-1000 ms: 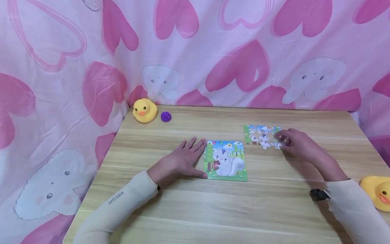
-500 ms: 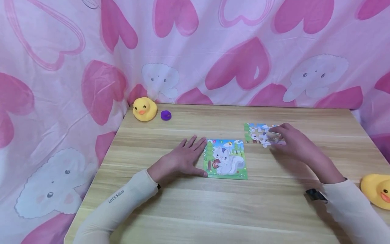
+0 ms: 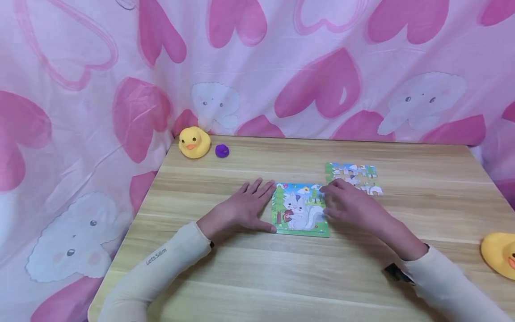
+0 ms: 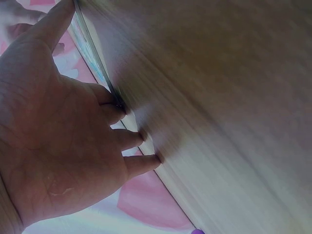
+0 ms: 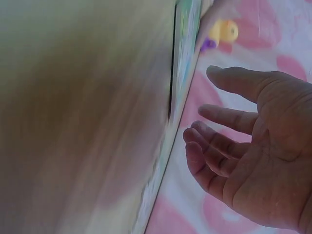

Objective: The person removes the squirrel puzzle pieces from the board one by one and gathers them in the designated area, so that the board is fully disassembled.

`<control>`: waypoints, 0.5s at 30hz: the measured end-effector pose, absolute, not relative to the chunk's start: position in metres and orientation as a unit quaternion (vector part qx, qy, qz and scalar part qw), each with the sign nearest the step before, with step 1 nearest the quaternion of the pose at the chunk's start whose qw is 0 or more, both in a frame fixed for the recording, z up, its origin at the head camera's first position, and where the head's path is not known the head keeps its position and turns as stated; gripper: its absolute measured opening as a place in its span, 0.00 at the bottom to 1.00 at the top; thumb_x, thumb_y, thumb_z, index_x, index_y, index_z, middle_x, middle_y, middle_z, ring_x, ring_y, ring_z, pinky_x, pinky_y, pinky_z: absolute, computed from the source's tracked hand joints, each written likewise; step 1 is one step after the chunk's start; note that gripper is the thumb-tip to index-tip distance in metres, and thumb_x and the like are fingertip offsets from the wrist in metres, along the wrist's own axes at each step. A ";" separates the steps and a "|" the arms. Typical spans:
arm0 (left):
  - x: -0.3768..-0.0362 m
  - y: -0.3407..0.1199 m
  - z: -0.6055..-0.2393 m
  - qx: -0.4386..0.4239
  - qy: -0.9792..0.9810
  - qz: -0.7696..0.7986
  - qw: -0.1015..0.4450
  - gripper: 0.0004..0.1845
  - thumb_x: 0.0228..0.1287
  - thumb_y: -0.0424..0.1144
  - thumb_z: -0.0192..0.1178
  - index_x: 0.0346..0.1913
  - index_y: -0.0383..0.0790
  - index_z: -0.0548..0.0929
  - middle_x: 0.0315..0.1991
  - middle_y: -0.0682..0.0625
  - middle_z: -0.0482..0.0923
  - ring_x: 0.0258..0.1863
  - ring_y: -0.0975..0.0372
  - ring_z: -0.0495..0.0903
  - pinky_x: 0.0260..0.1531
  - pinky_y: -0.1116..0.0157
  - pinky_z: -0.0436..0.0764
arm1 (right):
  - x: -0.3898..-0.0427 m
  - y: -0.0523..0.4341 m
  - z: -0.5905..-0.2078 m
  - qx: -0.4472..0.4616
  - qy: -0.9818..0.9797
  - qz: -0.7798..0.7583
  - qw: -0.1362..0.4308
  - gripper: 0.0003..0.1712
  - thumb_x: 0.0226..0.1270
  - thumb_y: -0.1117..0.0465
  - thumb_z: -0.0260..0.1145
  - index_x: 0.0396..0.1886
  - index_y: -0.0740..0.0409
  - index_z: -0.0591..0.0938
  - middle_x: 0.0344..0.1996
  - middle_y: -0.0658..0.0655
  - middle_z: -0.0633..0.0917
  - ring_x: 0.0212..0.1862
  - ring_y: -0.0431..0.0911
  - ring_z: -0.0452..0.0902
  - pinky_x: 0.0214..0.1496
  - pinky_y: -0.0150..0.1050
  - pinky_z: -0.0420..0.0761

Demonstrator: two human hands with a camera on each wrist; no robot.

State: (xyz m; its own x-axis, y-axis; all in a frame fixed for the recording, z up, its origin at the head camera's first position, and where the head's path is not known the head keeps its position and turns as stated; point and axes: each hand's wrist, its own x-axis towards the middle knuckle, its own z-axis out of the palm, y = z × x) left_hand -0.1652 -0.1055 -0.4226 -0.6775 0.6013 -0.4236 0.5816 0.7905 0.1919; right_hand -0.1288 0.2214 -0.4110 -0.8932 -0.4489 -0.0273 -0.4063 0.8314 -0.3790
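A square picture board [image 3: 299,210] showing a white squirrel lies flat on the table. My left hand [image 3: 247,210] touches its left side, with fingers and thumb spread and straight; the left wrist view shows this palm [image 4: 63,126] and the fingertips against the tabletop. Just off the board's right edge is my right hand [image 3: 350,201]. Its fingers [image 5: 226,117] are loosely bent in the right wrist view, thumb apart from them, and nothing sits between. Behind it lie joined jigsaw pieces [image 3: 371,171] with a matching squirrel picture, partly hidden by the hand.
At the back left of the wooden table [image 3: 257,277] stand a yellow rubber duck [image 3: 195,142] and a small purple duck [image 3: 221,151]. Another yellow duck [image 3: 499,252] is at the right edge of view. A pink heart-patterned curtain [image 3: 249,67] hangs behind.
My right hand has left the jigsaw pieces and come leftward and nearer, to the board's right edge. The left hand has stayed at the board's left side.
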 end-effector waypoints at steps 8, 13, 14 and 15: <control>-0.166 -0.105 -0.421 0.322 0.916 0.017 0.239 0.69 0.59 0.82 0.57 0.87 0.48 0.34 0.89 0.53 0.28 0.88 0.48 0.30 0.86 0.42 0.39 | -0.108 0.186 -0.417 -0.261 0.945 -0.181 0.079 0.38 0.65 0.50 0.79 0.73 0.51 0.78 0.68 0.57 0.80 0.69 0.55 0.78 0.69 0.59 0.82; -0.165 -0.105 -0.422 0.328 0.916 0.011 0.231 0.68 0.60 0.83 0.56 0.87 0.48 0.35 0.89 0.52 0.29 0.88 0.48 0.31 0.86 0.42 0.40 | -0.099 0.172 -0.417 -0.277 0.936 -0.190 0.100 0.42 0.67 0.47 0.77 0.77 0.49 0.74 0.72 0.57 0.78 0.73 0.54 0.75 0.71 0.59 0.80; -0.165 -0.105 -0.423 0.330 0.916 0.010 0.230 0.68 0.60 0.83 0.56 0.87 0.48 0.35 0.89 0.52 0.29 0.88 0.48 0.31 0.86 0.42 0.41 | -0.097 0.170 -0.417 -0.281 0.934 -0.194 0.105 0.42 0.67 0.47 0.77 0.78 0.48 0.73 0.72 0.56 0.78 0.73 0.54 0.75 0.72 0.59 0.80; -0.165 -0.105 -0.424 0.331 0.916 0.009 0.228 0.68 0.60 0.83 0.56 0.87 0.48 0.35 0.89 0.52 0.29 0.88 0.48 0.31 0.86 0.42 0.41 | -0.096 0.168 -0.417 -0.285 0.931 -0.201 0.110 0.41 0.67 0.47 0.77 0.77 0.46 0.73 0.72 0.54 0.78 0.73 0.53 0.74 0.73 0.58 0.80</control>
